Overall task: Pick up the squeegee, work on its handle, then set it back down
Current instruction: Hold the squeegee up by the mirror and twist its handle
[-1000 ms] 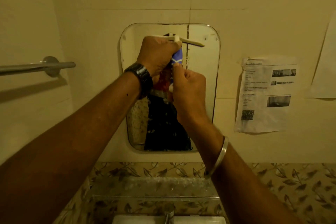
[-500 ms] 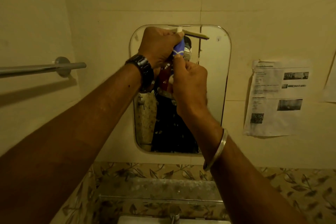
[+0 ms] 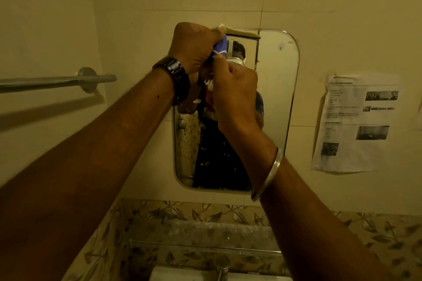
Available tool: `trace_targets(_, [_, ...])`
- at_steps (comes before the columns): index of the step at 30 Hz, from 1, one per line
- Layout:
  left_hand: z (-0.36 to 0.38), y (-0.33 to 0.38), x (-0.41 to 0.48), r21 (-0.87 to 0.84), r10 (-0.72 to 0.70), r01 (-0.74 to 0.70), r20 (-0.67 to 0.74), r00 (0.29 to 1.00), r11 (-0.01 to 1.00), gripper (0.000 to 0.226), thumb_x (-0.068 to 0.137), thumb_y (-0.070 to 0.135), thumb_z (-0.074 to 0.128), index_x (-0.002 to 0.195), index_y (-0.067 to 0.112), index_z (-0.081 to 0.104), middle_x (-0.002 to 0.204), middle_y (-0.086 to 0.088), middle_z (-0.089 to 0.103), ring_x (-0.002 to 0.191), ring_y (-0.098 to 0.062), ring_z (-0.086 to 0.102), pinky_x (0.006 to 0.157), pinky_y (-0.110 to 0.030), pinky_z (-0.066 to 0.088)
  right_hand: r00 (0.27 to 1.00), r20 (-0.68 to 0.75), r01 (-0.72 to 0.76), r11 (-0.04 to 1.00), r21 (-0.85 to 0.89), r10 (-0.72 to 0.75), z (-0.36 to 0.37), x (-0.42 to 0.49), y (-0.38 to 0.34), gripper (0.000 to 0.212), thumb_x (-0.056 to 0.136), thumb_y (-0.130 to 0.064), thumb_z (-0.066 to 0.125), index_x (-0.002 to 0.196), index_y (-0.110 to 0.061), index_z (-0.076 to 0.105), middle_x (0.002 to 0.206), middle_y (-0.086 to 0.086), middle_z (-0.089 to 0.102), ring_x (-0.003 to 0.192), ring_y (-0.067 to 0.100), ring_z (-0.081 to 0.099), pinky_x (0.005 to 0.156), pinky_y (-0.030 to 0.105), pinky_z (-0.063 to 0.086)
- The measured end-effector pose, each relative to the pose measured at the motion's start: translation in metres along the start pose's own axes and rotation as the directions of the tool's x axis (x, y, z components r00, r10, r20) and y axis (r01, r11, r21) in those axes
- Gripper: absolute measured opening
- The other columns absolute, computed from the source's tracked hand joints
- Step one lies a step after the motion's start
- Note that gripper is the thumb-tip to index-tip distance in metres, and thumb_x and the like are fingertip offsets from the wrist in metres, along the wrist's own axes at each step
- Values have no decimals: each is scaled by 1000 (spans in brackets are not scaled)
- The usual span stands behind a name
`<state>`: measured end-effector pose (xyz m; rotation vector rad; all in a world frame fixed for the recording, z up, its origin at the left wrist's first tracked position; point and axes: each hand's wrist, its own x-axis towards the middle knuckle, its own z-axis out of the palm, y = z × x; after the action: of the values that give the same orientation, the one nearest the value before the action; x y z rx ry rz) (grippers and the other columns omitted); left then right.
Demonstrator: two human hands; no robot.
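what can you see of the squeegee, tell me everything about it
The squeegee is held up at the top edge of the mirror. Its pale cream blade, with a dark strip underneath, juts right from the left hand, nearly level and dipping slightly rightward. The handle looks like blue plastic with a white line and is mostly hidden. The left hand grips its top; the right hand pinches its lower end. Whether the blade touches the glass cannot be told.

Bathroom – tiled wall, mirror (image 3: pixel 277 98), towel rail (image 3: pixel 57 81), basin tap (image 3: pixel 222 269)
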<state>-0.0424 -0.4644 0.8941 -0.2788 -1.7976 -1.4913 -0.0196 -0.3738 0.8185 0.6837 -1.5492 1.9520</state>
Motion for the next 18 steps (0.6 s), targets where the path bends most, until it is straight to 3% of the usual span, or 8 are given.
trace_targets(3, [-3, -6, -6, 15, -26, 26, 3, 1000, 1000, 45, 80, 33, 76, 89, -11, 72, 95, -35, 70, 78, -43, 71, 76, -65, 58, 999, 12, -32, 999, 15, 31, 1, -7, 8, 43, 109, -23, 52, 67, -14, 58, 60, 4, 56, 45, 8, 50, 46, 23, 46])
trace_targets(6, [-7, -22, -32, 16, -94, 93, 26, 995, 996, 21, 92, 22, 72, 94, 2, 77, 88, -20, 76, 73, -27, 71, 76, -48, 64, 997, 57, -43, 999, 16, 42, -2, -32, 29, 44, 109, -24, 53, 66, -16, 57, 57, 0, 55, 45, 8, 49, 47, 25, 45])
trace_targets(10, [-12, -33, -47, 3, -110, 110, 31, 993, 994, 18, 94, 21, 70, 96, 4, 77, 84, -10, 75, 69, -20, 71, 67, -32, 60, 996, 76, -38, 999, -3, 38, -1, -48, 35, 48, 109, -23, 53, 61, -20, 55, 53, -5, 54, 45, 9, 49, 47, 27, 45])
trace_targets(12, [-13, -20, -37, 7, -60, 60, 8, 998, 998, 22, 94, 23, 70, 91, 3, 77, 83, -14, 76, 69, -24, 72, 66, -36, 63, 998, 66, -19, 1000, 6, 19, 2, -36, 25, 47, 108, -23, 53, 62, -20, 56, 56, -2, 56, 48, 13, 52, 49, 30, 49])
trace_targets(16, [-15, 5, -7, 46, 15, -13, -36, 999, 999, 39, 87, 31, 74, 86, -8, 74, 91, -32, 72, 80, -46, 71, 75, -60, 61, 999, 33, 18, 1000, 0, -18, 13, -6, 3, 44, 109, -25, 53, 65, -18, 58, 64, 10, 62, 50, 15, 55, 54, 33, 52])
trace_targets(18, [-19, 1, 2, 54, 3, -1, -44, 999, 999, 45, 84, 33, 74, 89, -12, 72, 94, -35, 70, 80, -47, 71, 75, -63, 59, 1000, 19, 24, 1000, -8, -24, 20, -2, 4, 45, 109, -24, 53, 64, -17, 57, 64, 13, 62, 52, 16, 56, 56, 35, 53])
